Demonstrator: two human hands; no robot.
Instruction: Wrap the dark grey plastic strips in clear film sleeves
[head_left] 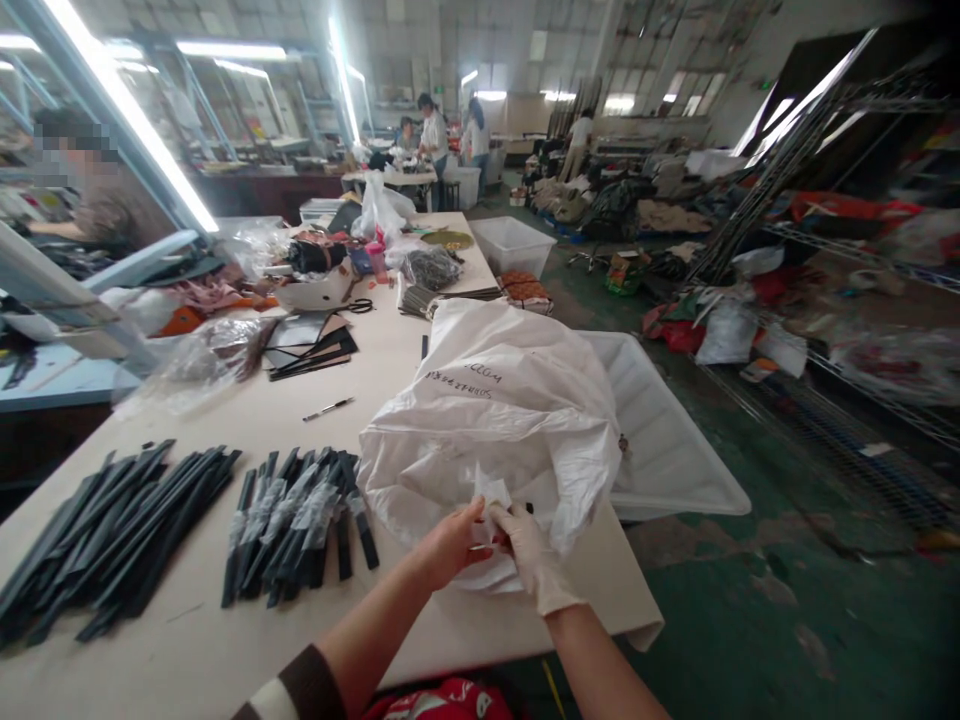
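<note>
On the table (247, 660), 2 strip piles (112, 535) lie left of the sack (487, 420); a pen (328, 409) lies behind them, scissors (352, 306) farther back. Right of the sack sits a bin (667, 440), then wire shelving (795, 425).

The left hand (455, 540) and right hand (526, 545) (gloved) meet at a white bag (495, 420).
</note>
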